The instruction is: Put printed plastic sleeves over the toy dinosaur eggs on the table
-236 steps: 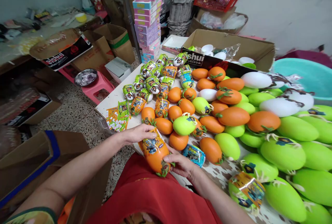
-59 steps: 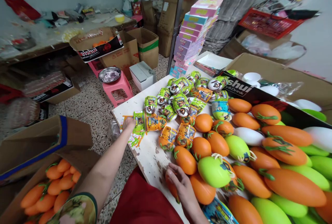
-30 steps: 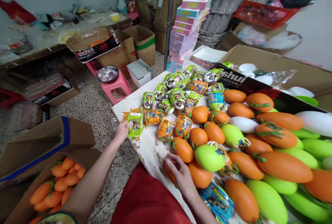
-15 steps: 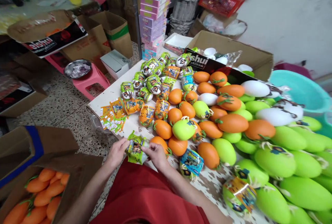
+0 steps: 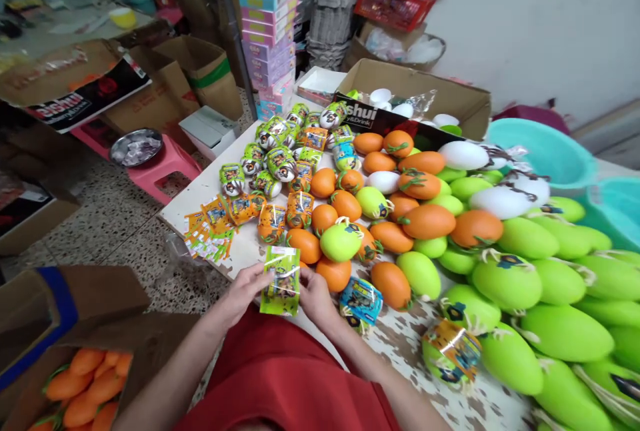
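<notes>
Both my hands hold a green printed plastic sleeve (image 5: 281, 280) upright in front of me at the table's near edge. My left hand (image 5: 244, 289) pinches its left side and my right hand (image 5: 314, 290) pinches its right side. Just beyond it lie bare orange plastic eggs (image 5: 334, 272) and a lime-green egg (image 5: 341, 240). A fan of more printed sleeves (image 5: 207, 232) lies on the white table (image 5: 227, 259) to the left. Small wrapped eggs (image 5: 273, 161) cluster further back.
Large lime-green eggs (image 5: 545, 281) cover the table's right side. A cardboard box (image 5: 435, 94) holds white egg halves at the back. An open box of orange eggs (image 5: 83, 384) sits on the floor at my lower left. A pink stool (image 5: 160, 164) and stacked cartons (image 5: 270, 24) stand behind.
My left hand took a green sleeve from the fan at the table's left and brought it in front of me. My right hand left the orange egg and now grips the sleeve too.
</notes>
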`<action>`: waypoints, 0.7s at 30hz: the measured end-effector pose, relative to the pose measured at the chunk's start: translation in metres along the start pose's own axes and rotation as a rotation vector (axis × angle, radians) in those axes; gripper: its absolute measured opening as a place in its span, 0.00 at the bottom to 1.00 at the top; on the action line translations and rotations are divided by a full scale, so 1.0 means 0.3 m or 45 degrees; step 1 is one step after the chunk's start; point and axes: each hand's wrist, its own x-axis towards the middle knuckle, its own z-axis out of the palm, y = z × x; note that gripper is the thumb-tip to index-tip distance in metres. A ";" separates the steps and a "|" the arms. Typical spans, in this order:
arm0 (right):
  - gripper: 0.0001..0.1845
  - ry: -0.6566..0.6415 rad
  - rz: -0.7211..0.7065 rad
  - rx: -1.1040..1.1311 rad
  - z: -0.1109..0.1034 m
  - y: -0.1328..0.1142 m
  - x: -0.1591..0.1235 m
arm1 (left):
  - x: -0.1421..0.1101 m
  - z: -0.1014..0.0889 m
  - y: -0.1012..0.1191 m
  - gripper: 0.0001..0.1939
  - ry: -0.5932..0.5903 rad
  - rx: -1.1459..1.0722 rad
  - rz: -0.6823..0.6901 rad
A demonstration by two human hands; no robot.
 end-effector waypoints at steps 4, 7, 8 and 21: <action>0.14 0.060 -0.033 -0.009 -0.058 -0.007 -0.029 | 0.020 0.042 0.057 0.17 0.027 -0.274 -0.017; 0.16 0.143 -0.058 -0.016 -0.136 -0.025 -0.055 | 0.049 0.035 0.100 0.18 0.145 -0.364 0.033; 0.16 0.186 -0.073 -0.022 -0.169 -0.034 -0.062 | 0.061 0.029 0.105 0.17 0.203 -0.353 0.031; 0.25 1.117 -0.249 -0.282 -0.827 -0.176 -0.071 | 0.205 0.069 0.087 0.15 0.364 -0.317 -0.263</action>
